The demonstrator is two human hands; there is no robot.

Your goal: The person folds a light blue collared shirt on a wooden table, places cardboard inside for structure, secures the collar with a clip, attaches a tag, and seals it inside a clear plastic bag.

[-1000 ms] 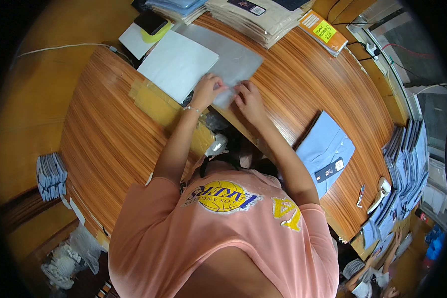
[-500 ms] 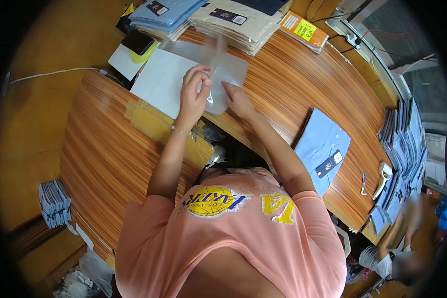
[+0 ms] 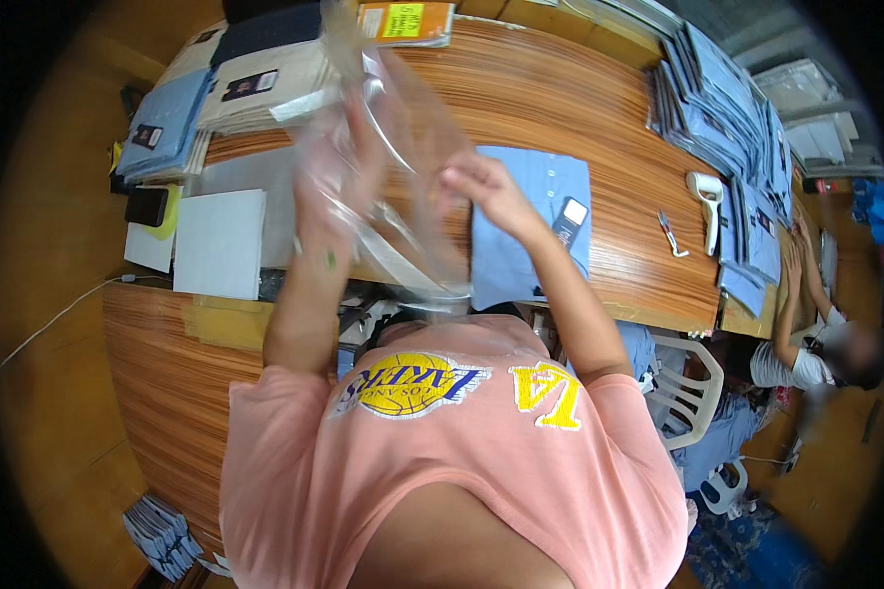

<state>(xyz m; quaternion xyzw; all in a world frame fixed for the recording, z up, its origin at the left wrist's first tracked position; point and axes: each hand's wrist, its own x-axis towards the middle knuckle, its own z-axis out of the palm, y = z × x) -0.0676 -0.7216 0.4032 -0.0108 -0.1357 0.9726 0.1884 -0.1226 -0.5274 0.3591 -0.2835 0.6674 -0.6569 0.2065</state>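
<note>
A large clear plastic bag (image 3: 413, 231) is up in front of me, blurred and spread above the table. My left hand (image 3: 339, 182) shows through the film, smeared by motion; whether it is inside or behind the bag I cannot tell, and its grip is unclear. With fingers closed in a pinch, my right hand (image 3: 486, 191) holds the bag's right edge. Below my right wrist lies a folded light-blue shirt (image 3: 532, 182) bearing a dark hang tag (image 3: 568, 221).
White card sheets (image 3: 218, 240) and a dark phone (image 3: 146, 207) lie at left. Behind stand blue folded shirts (image 3: 172, 113) and beige ones (image 3: 265, 79). At right are a white handheld tool (image 3: 707, 201), a small cutter (image 3: 672, 234) and stacked bagged shirts (image 3: 727, 83). Another person (image 3: 805, 339) sits beyond.
The bag has come up off the white sheets and opened out between my hands. Both hands have risen with it. My view has turned right, toward the folded shirt.
</note>
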